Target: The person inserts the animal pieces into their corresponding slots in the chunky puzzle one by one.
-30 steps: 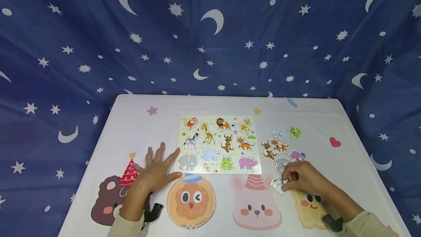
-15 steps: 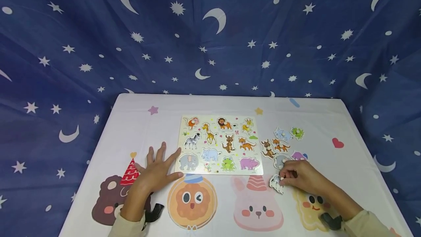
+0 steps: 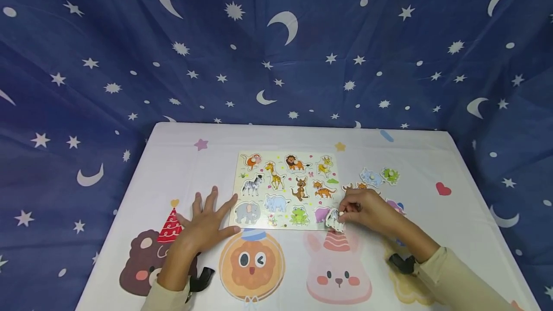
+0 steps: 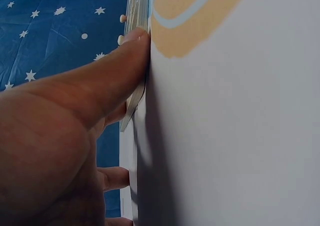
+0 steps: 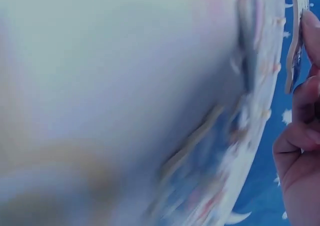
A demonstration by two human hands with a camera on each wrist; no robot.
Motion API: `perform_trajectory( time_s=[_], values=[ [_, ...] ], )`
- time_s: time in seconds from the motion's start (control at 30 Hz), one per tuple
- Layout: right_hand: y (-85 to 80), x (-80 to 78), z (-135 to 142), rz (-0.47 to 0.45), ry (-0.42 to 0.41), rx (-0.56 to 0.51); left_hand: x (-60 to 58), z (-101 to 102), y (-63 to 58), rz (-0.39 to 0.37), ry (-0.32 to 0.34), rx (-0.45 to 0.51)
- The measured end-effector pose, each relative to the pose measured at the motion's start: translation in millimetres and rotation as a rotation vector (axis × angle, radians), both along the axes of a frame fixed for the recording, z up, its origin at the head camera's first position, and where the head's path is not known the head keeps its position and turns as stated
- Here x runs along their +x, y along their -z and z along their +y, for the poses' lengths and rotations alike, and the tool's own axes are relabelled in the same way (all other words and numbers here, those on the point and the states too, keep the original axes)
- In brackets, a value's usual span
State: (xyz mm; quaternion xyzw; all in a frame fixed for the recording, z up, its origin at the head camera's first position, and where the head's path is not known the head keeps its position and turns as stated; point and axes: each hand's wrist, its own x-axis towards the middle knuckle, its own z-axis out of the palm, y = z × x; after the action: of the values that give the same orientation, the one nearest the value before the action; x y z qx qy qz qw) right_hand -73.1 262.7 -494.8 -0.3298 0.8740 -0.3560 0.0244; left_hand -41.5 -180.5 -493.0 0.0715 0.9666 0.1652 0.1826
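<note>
In the head view my right hand [image 3: 367, 209] pinches the zebra puzzle piece [image 3: 334, 220] by its knob. The piece overlaps the lower right corner of the animal puzzle board [image 3: 287, 200], partly covering the purple hippo picture. In the right wrist view the zebra piece [image 5: 296, 41] stands edge-on, raised off the table. My left hand [image 3: 204, 228] lies with fingers spread at the board's lower left corner. Seen from the left wrist, its thumb [image 4: 110, 76] presses along the board's edge. Monkey, giraffe, lion and goat on the board carry knobs.
Right of the board lie loose pieces: a rhino piece [image 3: 370, 177], a frog piece [image 3: 390, 175] and a purple hippo piece [image 3: 395, 205], with others partly hidden behind my right hand. A printed white cloth [image 3: 194, 172] covers the table. A blue starry curtain [image 3: 216, 52] hangs behind.
My right hand has carried the zebra piece left and up, from beside the loose pieces to over the board's lower right corner. My left hand has stayed in place.
</note>
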Motion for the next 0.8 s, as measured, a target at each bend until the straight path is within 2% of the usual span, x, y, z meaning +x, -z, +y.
perform_trajectory(
  time_s=[0.3, 0.63, 0.8],
  values=[
    [-9.1, -30.4, -58, -0.107, -0.036, 0.006, -0.4, -1, 0.4, 0.0, 0.001, -0.002],
    [-18.4, -61.9, -131, -0.072, -0.093, 0.026, -1.9, -2, 4.3, 0.0, -0.001, -0.006],
    [-15.6, -72.8, -164, -0.055, -0.076, 0.059, -1.5, -3, 5.1, -0.006, -0.004, -0.01]
  ],
)
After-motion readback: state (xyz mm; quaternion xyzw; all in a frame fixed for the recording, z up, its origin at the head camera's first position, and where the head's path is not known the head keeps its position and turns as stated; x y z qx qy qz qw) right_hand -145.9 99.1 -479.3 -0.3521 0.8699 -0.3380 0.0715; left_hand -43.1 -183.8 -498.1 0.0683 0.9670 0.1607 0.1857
